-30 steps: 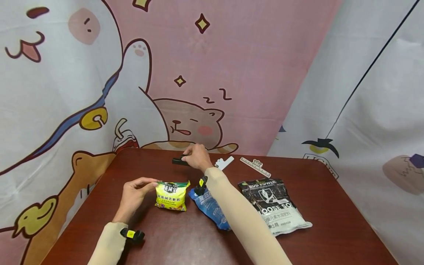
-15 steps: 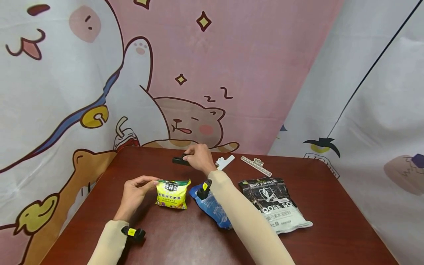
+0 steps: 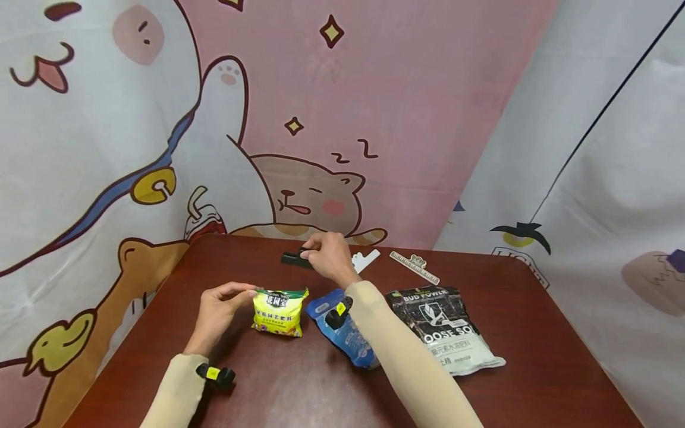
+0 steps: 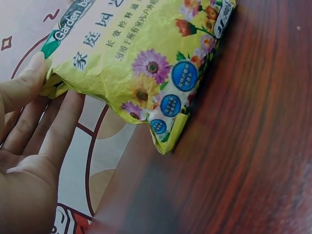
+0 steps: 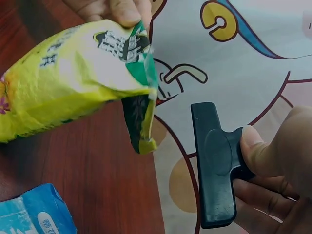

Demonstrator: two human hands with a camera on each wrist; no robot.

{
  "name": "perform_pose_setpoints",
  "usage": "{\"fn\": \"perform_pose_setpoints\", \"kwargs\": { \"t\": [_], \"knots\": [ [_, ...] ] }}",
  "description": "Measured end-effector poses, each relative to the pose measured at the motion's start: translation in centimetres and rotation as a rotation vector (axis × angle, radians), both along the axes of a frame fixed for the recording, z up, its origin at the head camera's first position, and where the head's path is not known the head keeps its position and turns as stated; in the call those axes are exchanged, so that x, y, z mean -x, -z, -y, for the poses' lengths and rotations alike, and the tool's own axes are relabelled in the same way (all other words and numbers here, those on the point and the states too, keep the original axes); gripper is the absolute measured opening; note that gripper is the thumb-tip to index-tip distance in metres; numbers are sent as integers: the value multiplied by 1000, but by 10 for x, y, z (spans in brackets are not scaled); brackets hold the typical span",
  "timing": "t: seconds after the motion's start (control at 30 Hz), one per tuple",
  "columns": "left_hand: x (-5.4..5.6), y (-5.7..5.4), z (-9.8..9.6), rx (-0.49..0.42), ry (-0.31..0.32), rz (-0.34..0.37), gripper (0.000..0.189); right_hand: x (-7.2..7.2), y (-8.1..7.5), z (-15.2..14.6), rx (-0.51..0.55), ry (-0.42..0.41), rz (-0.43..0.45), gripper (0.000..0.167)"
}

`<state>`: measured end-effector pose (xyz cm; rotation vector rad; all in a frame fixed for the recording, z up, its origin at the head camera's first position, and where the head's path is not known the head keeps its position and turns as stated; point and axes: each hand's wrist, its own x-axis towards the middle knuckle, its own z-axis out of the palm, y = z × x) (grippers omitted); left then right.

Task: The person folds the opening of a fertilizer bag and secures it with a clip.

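Note:
My left hand [image 3: 218,312] pinches the upper left corner of a small yellow fertilizer bag [image 3: 278,315] with a green top edge. In the left wrist view the thumb presses on that corner, with fingers behind it. Beyond the bag, my right hand [image 3: 329,257] holds a black bag clip [image 3: 295,259] by its handle between thumb and fingers. The clip's long bar [image 5: 212,165] points across, apart from the yellow bag in the right wrist view. A blue packet [image 3: 342,330] lies right of the yellow bag, partly hidden under my right forearm.
A white clip [image 3: 366,260] and a ruler-like clip [image 3: 414,267] lie toward the table's back edge. At the right, a black and white soil bag [image 3: 455,333] lies flat. A cartoon-printed cloth [image 3: 407,119] hangs behind the table [image 3: 289,386].
My right hand has shifted a little to the right with the black clip, and more of the blue packet shows. My left hand keeps its hold on the yellow bag.

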<state>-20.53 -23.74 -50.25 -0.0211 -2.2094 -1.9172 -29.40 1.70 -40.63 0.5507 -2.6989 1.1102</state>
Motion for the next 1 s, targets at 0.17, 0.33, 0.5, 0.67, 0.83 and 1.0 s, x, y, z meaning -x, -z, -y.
{"fn": "perform_pose_setpoints", "kwargs": {
  "t": [0.17,0.33,0.5,0.67,0.83,1.0],
  "knots": [
    [3,-1,-1,-4,4,-5,31,-10,-3,-6,20,-7,8,8],
    [3,0,-1,-1,-9,-11,29,-21,-4,-6,26,-24,-19,7],
    [2,0,0,-10,-8,-15,29,-32,-4,-3,31,-42,-53,11],
    [1,-1,-1,-32,-7,-9,32,-41,-5,0,27,-51,-72,14],
    [1,-2,-1,-34,-6,-2,34,-50,-6,0,38,-66,-83,15],
    [2,0,-1,-25,-5,3,35,-54,-6,1,49,-76,-101,16]
  ]
}}
